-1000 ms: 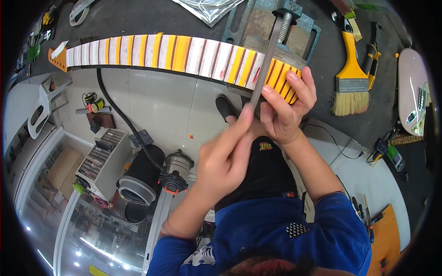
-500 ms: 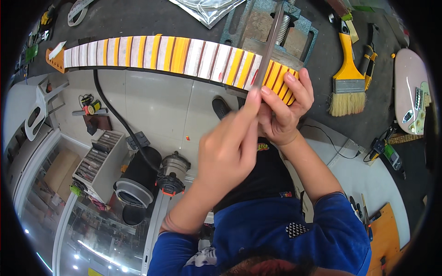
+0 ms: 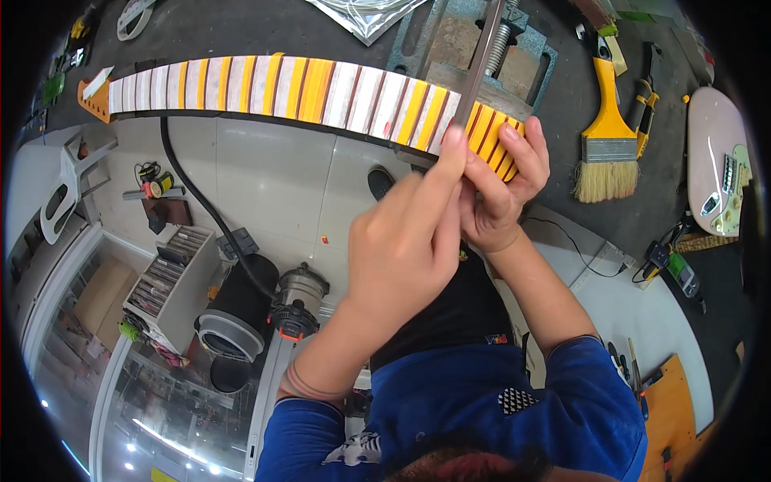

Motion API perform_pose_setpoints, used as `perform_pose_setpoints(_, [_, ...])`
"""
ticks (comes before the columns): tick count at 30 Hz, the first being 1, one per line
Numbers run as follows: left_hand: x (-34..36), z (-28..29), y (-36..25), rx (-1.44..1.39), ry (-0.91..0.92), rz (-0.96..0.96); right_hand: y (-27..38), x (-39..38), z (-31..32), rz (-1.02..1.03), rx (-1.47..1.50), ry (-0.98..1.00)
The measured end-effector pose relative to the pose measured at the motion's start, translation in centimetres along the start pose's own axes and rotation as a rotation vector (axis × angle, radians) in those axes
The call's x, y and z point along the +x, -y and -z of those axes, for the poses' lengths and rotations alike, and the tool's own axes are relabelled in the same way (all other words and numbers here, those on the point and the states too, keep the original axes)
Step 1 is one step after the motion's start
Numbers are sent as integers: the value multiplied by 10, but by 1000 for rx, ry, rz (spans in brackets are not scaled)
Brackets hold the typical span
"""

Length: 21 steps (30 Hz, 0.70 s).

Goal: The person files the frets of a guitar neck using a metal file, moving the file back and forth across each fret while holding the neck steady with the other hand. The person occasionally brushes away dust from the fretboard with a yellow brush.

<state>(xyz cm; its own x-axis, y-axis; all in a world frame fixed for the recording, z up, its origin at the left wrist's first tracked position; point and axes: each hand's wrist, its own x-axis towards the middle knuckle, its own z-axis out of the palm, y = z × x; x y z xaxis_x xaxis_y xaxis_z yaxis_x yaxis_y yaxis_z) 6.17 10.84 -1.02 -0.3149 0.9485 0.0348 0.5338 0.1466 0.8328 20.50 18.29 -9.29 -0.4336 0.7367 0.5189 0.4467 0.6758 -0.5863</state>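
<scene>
Head view: our two hands meet at a striped guitar neck (image 3: 345,98).
Our left hand (image 3: 401,241) has its fingers (image 3: 448,157) closed on a slim grey bar (image 3: 479,76) crossing the neck; our right hand (image 3: 498,197) part-curls at its yellow end, how firmly we cannot tell. The neck lies along the dark surface (image 3: 241,32).

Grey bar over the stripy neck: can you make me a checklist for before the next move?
1. Left hand holding the bar: ok.
2. Bar crossing over the neck: ok, near its yellow end.
3. Right hand at the neck's yellow end: ok.
4. Fingers well away from the bar: not ok, a right fingertip is close beside it.
5. Brush away from the neck: ok, off to the right.
6. Vise gripping the neck: cannot tell.
</scene>
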Motion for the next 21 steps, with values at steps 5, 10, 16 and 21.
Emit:
perform_pose_setpoints(5, [-66, 13, 7, 6, 31, 31, -4, -1, 7, 2, -27, 20])
perform_pose_setpoints(10, [-84, 24, -3, 41, 59, 92, -3, -4, 7, 6, -31, 49])
perform_pose_setpoints(16, [-2, -2, 0, -60, -39, 10, -2, 1, 1, 13, -1, -35])
perform_pose_setpoints(21, [-126, 21, 20, 39, 95, 82, -4, -1, 4, 74, -67, 40])
